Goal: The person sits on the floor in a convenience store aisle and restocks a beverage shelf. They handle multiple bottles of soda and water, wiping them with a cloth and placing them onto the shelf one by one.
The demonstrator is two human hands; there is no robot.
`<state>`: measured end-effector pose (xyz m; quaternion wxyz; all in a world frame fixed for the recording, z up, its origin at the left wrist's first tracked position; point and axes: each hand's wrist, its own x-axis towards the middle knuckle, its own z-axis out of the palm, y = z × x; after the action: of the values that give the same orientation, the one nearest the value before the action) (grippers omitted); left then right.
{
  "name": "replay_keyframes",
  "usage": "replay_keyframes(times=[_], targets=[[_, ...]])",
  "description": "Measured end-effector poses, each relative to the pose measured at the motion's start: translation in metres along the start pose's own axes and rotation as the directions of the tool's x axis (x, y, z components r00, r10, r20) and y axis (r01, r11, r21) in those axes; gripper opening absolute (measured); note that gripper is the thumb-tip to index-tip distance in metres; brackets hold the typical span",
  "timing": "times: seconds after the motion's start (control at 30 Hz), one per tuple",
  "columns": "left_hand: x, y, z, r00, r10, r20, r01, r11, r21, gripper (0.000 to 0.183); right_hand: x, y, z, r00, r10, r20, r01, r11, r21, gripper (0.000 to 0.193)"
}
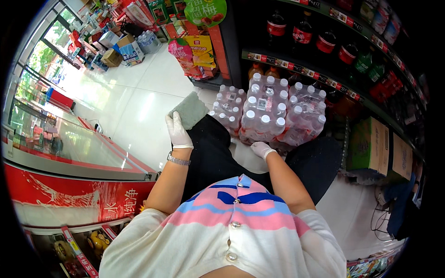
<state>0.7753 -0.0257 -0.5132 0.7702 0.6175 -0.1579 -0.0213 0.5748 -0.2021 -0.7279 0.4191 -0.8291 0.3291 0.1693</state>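
My left hand (178, 132), in a white glove, grips a folded grey-green cloth (191, 110) above my left knee. My gloved right hand (263, 149) is low between my knees, at the near bottom edge of a shrink-wrapped pack of white-capped bottles (264, 107). Its fingers look curled together; whether they pinch the wrap is hidden. Close beside that pack stand a lower bottle pack (228, 107) on the left and another bottle pack (303, 113) on the right, tilted.
Dark shelves (296, 65) with cola bottles (302, 34) rise behind the packs. Snack bags (187, 55) hang at far left. Cartons (368, 146) stand to the right, near another person's leg (402, 204). A glass-topped chest cabinet (79, 153) flanks my left side.
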Motion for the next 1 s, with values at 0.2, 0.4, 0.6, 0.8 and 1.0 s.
replay_keyframes(times=[0.2,0.4,0.6,0.8,1.0], targets=[[-0.001,-0.008,-0.033,1.0,-0.013,0.025,0.014,0.999,-0.036,0.031,0.013,-0.012,0.012,0.998,-0.012,0.063,0.017,0.997,-0.077,0.039],[0.004,-0.008,-0.039,0.999,-0.012,0.047,0.015,0.998,-0.053,0.026,0.017,-0.013,0.009,0.998,-0.041,0.038,0.044,0.997,-0.056,0.039],[0.016,-0.001,-0.017,0.881,0.139,0.452,-0.301,0.902,0.309,0.019,-0.002,-0.041,-0.013,0.988,-0.119,0.1,0.023,0.748,0.663,0.035],[0.007,-0.009,0.032,0.601,-0.185,0.777,0.117,0.983,0.144,0.018,-0.064,-0.064,-0.069,0.983,-0.156,0.093,0.043,0.698,0.715,0.033],[0.029,-0.028,0.065,0.613,-0.148,0.776,0.03,0.986,0.164,0.02,-0.121,-0.058,-0.141,0.973,0.232,0.004,-0.2,0.831,0.519,0.042]])
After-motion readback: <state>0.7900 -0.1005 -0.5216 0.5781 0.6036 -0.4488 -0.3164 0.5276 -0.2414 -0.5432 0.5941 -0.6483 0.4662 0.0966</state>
